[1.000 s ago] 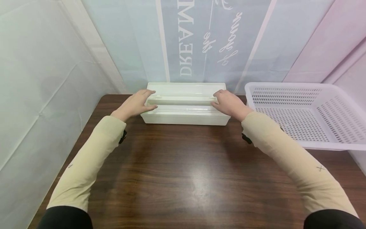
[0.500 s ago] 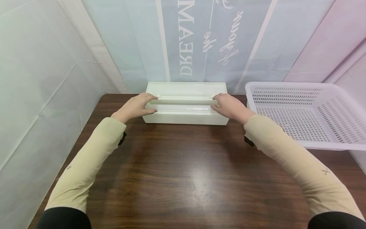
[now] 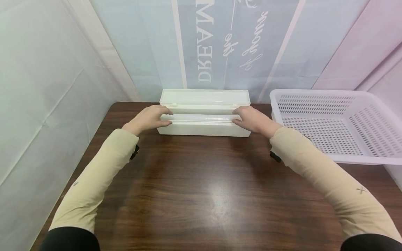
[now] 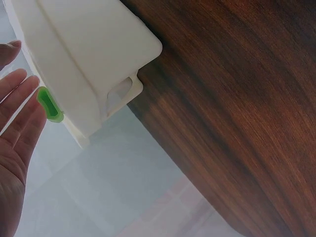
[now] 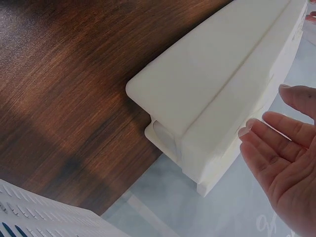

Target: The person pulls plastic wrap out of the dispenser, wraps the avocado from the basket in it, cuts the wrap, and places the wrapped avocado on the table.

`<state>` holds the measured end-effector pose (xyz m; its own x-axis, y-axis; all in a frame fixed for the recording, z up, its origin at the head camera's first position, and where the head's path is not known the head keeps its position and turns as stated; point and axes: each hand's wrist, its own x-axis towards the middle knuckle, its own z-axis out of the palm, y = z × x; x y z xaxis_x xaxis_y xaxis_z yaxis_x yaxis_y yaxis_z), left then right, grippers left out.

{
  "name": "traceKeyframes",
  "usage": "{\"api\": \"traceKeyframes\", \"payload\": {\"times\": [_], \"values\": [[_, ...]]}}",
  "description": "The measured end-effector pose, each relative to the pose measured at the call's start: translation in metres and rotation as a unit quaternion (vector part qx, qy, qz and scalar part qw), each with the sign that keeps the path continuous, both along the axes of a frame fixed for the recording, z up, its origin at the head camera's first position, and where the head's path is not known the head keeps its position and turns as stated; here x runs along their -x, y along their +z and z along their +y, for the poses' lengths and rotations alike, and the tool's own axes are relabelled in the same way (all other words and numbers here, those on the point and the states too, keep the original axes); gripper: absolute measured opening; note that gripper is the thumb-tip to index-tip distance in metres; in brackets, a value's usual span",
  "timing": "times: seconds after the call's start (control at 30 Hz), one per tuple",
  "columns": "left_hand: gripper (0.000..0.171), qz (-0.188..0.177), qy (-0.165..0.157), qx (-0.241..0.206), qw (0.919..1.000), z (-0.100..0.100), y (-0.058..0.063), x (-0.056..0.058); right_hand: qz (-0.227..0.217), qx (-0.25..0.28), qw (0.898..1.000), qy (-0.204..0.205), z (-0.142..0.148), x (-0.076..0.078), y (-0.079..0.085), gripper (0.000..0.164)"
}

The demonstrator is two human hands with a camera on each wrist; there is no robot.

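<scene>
A long white plastic box [image 3: 204, 130] stands at the back of the table, its lid [image 3: 204, 96] raised along the far side. My left hand [image 3: 147, 118] is at the box's left end, fingers reaching inward over it and thumb apart. At the right end my right hand [image 3: 255, 119] mirrors this, fingertips right at the box's edge in the right wrist view. Neither hand curls round anything. Next to the left fingers, a small green plastic piece [image 4: 51, 104] shows on the box's edge in the left wrist view. The box's inside is mostly hidden.
A white perforated basket [image 3: 364, 160] stands to the right, near my right forearm. The dark wooden table [image 3: 204, 181] stretches in front of the box. A printed cloth [image 3: 216, 42] hangs close behind it, and a pale sheet [image 3: 53, 87] covers the left side.
Both hands have come slightly toward me, lower over the ends of the box. More of the raised lid's corners now shows above the fingers. The basket has stayed in place.
</scene>
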<state>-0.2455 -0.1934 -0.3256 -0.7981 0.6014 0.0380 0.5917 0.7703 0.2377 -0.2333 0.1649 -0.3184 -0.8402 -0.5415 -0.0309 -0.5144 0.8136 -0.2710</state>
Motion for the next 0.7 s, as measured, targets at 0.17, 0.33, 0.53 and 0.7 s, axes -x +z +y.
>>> {"api": "traceKeyframes", "payload": {"times": [0.17, 0.33, 0.53, 0.7], "values": [[0.029, 0.001, -0.006, -0.009, 0.9999, -0.0001, -0.0006, -0.0003, 0.0, 0.002, 1.0, 0.016, -0.0006, -0.0017, -0.0012, 0.031], [0.022, 0.002, -0.013, -0.015, 0.9998, -0.0001, -0.0018, -0.0006, -0.004, 0.006, 1.0, 0.029, -0.0007, -0.0023, -0.0039, 0.03], [0.018, 0.009, -0.02, -0.016, 0.9996, 0.0001, -0.0021, 0.0, 0.002, 0.007, 0.999, 0.039, -0.001, -0.0007, -0.0069, 0.026], [0.016, 0.007, -0.023, -0.016, 0.9996, -0.0002, -0.0028, 0.0011, 0.003, 0.003, 0.999, 0.039, -0.0019, 0.0007, -0.0077, 0.024]]}}
